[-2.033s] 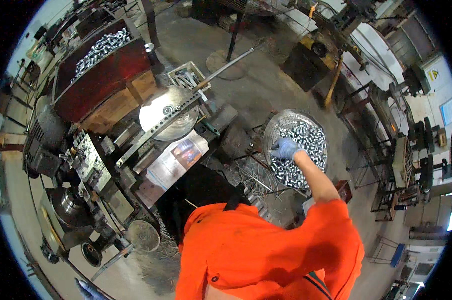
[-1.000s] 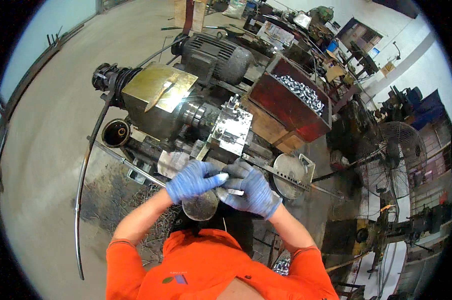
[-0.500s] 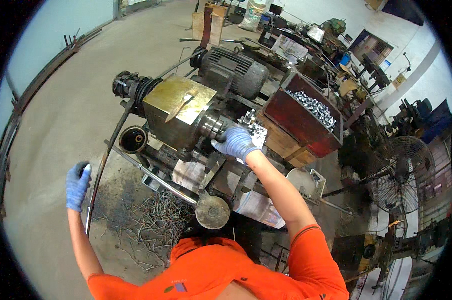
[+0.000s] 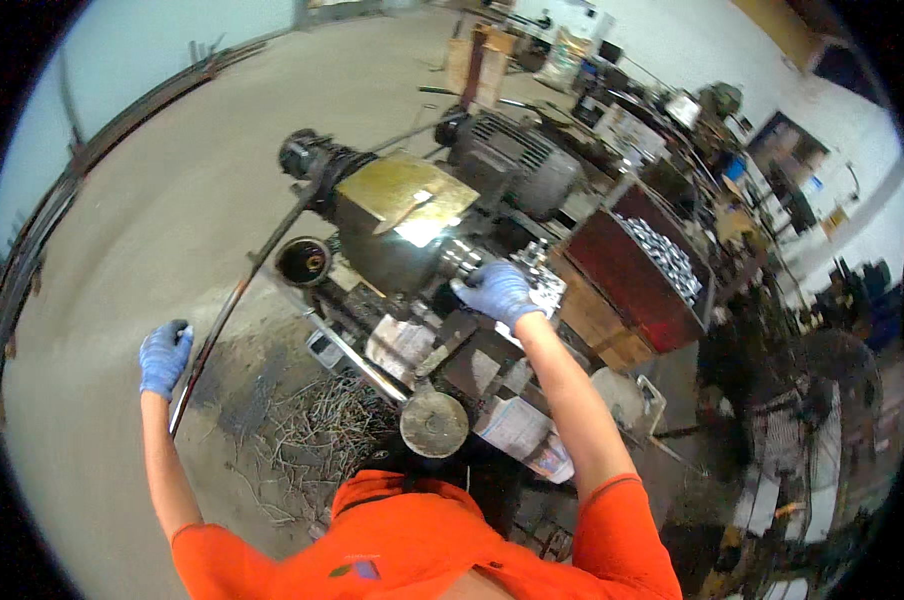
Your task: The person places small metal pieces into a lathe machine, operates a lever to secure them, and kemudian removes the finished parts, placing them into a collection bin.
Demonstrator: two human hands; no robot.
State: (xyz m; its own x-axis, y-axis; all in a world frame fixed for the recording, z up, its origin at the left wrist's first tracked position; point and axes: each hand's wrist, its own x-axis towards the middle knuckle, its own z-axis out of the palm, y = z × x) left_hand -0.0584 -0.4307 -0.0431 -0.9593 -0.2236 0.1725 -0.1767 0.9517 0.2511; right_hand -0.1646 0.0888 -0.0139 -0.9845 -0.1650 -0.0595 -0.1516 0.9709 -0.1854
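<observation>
The long, thin, dark metal lever bar [image 4: 234, 300] slants from the belt-driven end of the grimy grey machine [image 4: 412, 250] down toward the floor at the left, and the left hand [image 4: 164, 355], in a blue rubber glove, is wrapped around its lower end with fingers curled closed on it. The right hand [image 4: 497, 290], also in a blue glove, rests on the machine's working end, just beside a small heap of shiny metal pieces [image 4: 537, 280]; whether those fingers pinch anything cannot be told. Both arms reach out of 1 bright orange short-sleeved shirt [image 4: 412, 545].

On the machine's top sits a dull brass-coloured flat cover [image 4: 397, 192] with a glare spot at its near edge. Behind it stands 1 ribbed grey electric motor [image 4: 517, 160]. Below the right arm lies 1 round, flat, rusty metal disc [image 4: 434, 423].

To the right stands 1 dark red rectangular metal bin [image 4: 632, 290], filled with small silvery metal parts [image 4: 662, 255] piled to its rim.

On the bare concrete floor [image 4: 152, 220], at the machine's foot, spreads a tangle of thin grey metal shavings and short rods [image 4: 312, 425]. Cluttered benches blur into the far background.
</observation>
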